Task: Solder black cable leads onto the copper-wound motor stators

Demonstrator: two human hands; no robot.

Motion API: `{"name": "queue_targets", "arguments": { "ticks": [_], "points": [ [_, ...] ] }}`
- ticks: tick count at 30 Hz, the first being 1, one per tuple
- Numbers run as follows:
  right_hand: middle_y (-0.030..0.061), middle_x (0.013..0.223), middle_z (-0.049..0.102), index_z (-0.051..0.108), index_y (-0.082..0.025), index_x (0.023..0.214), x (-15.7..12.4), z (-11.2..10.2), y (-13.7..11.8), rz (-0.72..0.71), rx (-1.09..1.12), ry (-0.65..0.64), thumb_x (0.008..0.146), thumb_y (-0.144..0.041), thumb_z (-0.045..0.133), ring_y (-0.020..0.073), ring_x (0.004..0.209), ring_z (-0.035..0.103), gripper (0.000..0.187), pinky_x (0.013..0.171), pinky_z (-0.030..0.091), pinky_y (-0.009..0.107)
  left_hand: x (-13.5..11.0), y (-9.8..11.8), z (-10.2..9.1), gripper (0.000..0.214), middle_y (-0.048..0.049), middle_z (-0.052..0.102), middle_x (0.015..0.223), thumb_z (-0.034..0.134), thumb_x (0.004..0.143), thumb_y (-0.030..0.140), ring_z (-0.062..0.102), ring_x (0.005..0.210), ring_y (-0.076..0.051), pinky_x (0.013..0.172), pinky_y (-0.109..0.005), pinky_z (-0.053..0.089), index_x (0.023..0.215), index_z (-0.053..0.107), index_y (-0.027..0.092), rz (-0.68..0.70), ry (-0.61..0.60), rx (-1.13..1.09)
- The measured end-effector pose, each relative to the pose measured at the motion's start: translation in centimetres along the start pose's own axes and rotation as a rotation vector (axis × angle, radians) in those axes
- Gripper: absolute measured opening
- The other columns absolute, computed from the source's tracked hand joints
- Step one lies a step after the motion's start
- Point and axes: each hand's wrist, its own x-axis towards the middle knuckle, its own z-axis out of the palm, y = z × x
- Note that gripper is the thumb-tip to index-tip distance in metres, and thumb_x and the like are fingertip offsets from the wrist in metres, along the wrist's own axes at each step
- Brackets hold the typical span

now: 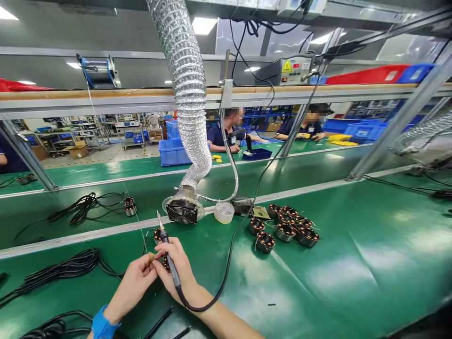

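My right hand (178, 270) is closed round a black soldering iron (165, 245), tip pointing up and away, with its cord looping back past my forearm. My left hand (136, 282), with a blue wristband, pinches a small brass-coloured piece (151, 257) against my right hand's fingers. A copper-wound coil part (157, 234) sits on the green mat just behind the hands; another is partly hidden under my right fingers. A thin solder wire (136, 214) runs down towards the hands.
Several wound stator coils (284, 227) lie grouped to the right. A fume fan (182, 210) on a silver hose (187, 94) stands ahead, beside a white tape roll (223, 212). Black cable bundles (60, 268) lie left. Two people sit at the far bench.
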Motion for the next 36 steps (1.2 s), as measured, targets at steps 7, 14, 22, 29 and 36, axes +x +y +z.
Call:
{"name": "queue_targets", "arguments": {
  "ticks": [7,14,22,29,36],
  "points": [
    [0.004,0.109,0.05,0.059,-0.028,0.116,0.0,-0.3,-0.3,-0.033,0.007,-0.005,0.085,-0.003,0.052,0.0139,0.086,0.064,0.041,0.085,0.055,0.029,-0.1,0.8,0.1,0.038,-0.0055,0.067,0.081,0.068,0.08,0.053,0.059,0.079,-0.021,0.075,-0.03,0.05,0.08,0.067,0.015,-0.029,-0.014,0.046],
    [0.003,0.107,0.048,0.057,-0.027,0.115,-0.2,-1.2,-0.3,0.058,0.007,0.002,0.085,-0.001,0.05,0.0111,0.077,0.063,0.04,0.077,0.056,0.026,-0.1,2.0,-0.6,0.04,-0.0026,0.061,0.072,0.068,0.079,0.056,0.051,0.07,-0.018,0.064,-0.026,0.042,0.077,0.07,0.016,-0.046,0.013,0.203],
    [0.0048,0.107,0.049,0.056,-0.026,0.119,-0.7,-1.3,-0.2,0.023,-0.092,-0.03,0.086,-0.001,0.048,0.0127,0.079,0.063,0.042,0.078,0.056,0.027,-0.2,1.8,-0.5,0.041,0.0061,0.041,0.059,0.068,0.08,0.057,0.032,0.05,-0.009,0.047,-0.021,0.025,0.076,0.062,0.016,-0.154,-0.011,0.01],
    [0.0081,0.108,0.057,0.062,-0.026,0.122,-0.8,-1.6,-0.2,0.026,-0.159,0.024,0.095,-0.014,0.049,0.0171,0.086,0.065,0.032,0.081,0.056,0.031,0.2,1.3,0.1,0.034,0.0069,0.043,0.06,0.076,0.071,0.047,0.027,0.048,-0.006,0.046,-0.021,0.017,0.072,0.061,0.016,-0.168,0.218,-0.132],
    [0.0031,0.079,0.07,0.069,-0.021,0.104,0.1,-3.5,-1.2,0.186,-0.089,0.22,0.097,-0.028,0.052,0.0155,0.063,0.067,0.02,0.063,0.056,0.027,0.4,1.1,0.5,0.035,0.0085,0.043,0.058,0.077,0.066,0.045,0.024,0.045,-0.004,0.045,-0.022,0.014,0.072,0.06,0.016,-0.214,0.289,-0.188]
  ]
}}
